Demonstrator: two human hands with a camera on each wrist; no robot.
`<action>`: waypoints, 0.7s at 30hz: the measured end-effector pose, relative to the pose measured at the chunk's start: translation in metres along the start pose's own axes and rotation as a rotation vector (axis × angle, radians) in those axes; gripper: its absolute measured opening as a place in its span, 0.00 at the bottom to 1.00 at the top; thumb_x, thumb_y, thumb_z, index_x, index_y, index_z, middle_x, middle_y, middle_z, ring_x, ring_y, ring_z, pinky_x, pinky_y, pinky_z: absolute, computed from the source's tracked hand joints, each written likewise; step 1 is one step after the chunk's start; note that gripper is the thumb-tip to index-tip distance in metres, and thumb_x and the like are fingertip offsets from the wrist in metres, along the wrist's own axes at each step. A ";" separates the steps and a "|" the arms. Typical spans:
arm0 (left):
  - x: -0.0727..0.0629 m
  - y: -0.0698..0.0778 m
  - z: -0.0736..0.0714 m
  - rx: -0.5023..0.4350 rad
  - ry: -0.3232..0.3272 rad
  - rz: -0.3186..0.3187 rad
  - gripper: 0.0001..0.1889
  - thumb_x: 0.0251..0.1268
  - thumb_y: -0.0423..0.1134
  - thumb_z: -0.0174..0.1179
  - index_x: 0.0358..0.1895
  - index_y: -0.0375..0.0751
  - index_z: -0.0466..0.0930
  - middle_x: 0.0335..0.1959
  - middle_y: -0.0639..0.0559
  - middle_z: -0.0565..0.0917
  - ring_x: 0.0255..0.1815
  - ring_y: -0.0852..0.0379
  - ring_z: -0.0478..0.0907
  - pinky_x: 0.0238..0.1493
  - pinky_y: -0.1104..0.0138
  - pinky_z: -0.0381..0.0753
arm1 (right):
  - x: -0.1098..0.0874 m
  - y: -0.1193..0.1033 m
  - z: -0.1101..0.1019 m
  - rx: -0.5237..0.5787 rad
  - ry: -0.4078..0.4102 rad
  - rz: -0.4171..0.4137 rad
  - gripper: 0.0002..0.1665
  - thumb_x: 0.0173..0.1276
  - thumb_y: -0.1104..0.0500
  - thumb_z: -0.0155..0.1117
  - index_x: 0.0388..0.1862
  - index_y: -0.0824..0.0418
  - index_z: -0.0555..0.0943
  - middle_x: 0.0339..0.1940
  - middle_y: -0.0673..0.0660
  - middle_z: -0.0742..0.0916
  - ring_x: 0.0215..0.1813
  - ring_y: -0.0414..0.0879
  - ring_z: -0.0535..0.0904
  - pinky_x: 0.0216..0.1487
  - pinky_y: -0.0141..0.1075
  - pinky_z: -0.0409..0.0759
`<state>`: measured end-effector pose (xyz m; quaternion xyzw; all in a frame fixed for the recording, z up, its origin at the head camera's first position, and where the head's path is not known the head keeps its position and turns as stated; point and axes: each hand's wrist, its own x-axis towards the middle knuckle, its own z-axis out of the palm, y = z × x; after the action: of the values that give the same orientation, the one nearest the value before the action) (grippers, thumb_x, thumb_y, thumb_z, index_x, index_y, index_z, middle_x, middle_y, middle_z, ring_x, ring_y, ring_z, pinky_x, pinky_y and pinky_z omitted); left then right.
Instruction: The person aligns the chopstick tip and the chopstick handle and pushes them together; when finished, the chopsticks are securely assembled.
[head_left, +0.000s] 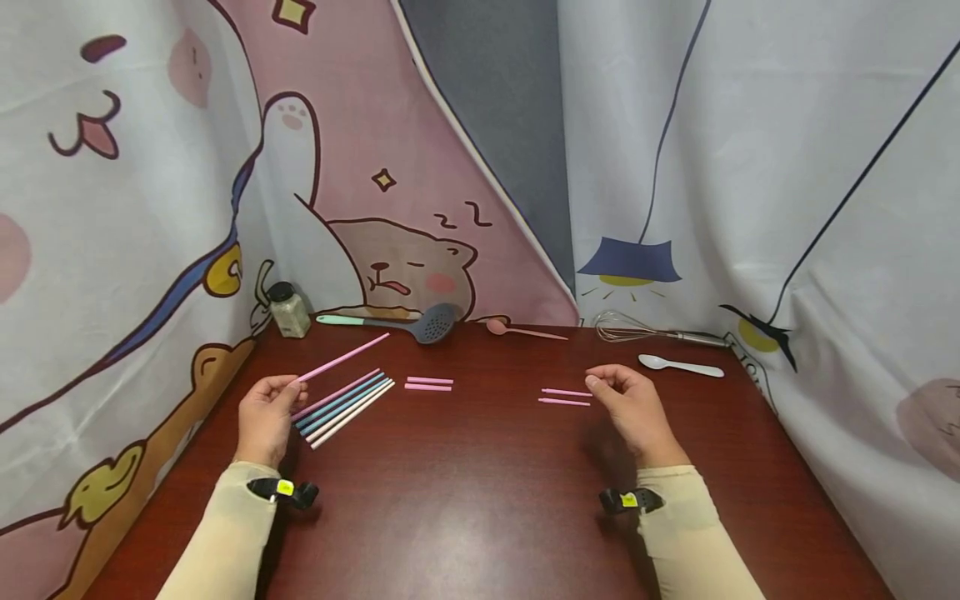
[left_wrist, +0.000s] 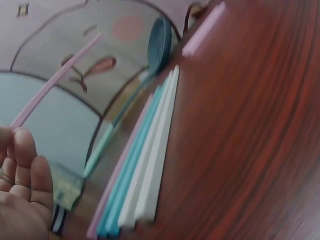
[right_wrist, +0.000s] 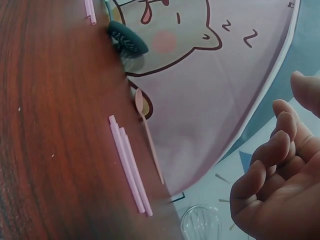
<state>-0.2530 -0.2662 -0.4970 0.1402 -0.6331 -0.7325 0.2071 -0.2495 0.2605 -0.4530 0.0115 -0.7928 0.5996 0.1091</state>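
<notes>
In the head view my left hand (head_left: 268, 417) pinches one end of a pink chopstick (head_left: 345, 357), which points up and away to the right. Just beside that hand, chopsticks lie in a slanted row: one pink (head_left: 337, 393), two blue (head_left: 341, 406) and two white (head_left: 352, 414). My right hand (head_left: 630, 410) hovers over the table with loosely bent fingers; the right wrist view shows nothing between thumb and fingers. Two short pink sticks (head_left: 565, 403) lie close to its fingertips, one end narrower. Another pair of short pink sticks (head_left: 428, 387) rests left of the table's middle.
Along the back edge stand or lie a jar with a black lid (head_left: 288, 310), a slotted ladle (head_left: 433, 323), a pink spoon (head_left: 498, 327) and a whisk (head_left: 619, 327). A white spoon (head_left: 681, 367) lies at the right. Printed curtains (head_left: 480, 100) hang behind the table.
</notes>
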 end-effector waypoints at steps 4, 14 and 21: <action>0.013 -0.007 -0.013 0.071 0.030 -0.030 0.03 0.75 0.28 0.63 0.45 0.34 0.84 0.28 0.59 0.87 0.29 0.65 0.84 0.36 0.73 0.86 | 0.001 0.005 -0.001 -0.015 0.002 0.050 0.18 0.76 0.59 0.69 0.55 0.72 0.84 0.31 0.45 0.80 0.38 0.38 0.74 0.39 0.29 0.74; 0.026 -0.016 -0.033 0.338 0.014 -0.132 0.07 0.79 0.33 0.59 0.51 0.33 0.80 0.27 0.65 0.84 0.31 0.68 0.84 0.35 0.76 0.85 | 0.004 0.015 -0.002 -0.027 0.011 0.100 0.19 0.77 0.55 0.68 0.54 0.70 0.84 0.31 0.45 0.81 0.37 0.41 0.73 0.37 0.32 0.73; 0.026 -0.013 -0.036 0.579 -0.054 -0.077 0.10 0.77 0.33 0.61 0.52 0.29 0.82 0.30 0.54 0.86 0.30 0.65 0.80 0.31 0.72 0.80 | 0.005 0.018 -0.001 -0.054 -0.005 0.114 0.21 0.78 0.53 0.67 0.56 0.71 0.83 0.37 0.45 0.83 0.42 0.42 0.74 0.42 0.33 0.74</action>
<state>-0.2606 -0.3086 -0.5144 0.1977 -0.8153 -0.5322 0.1136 -0.2569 0.2670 -0.4686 -0.0352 -0.8083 0.5832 0.0728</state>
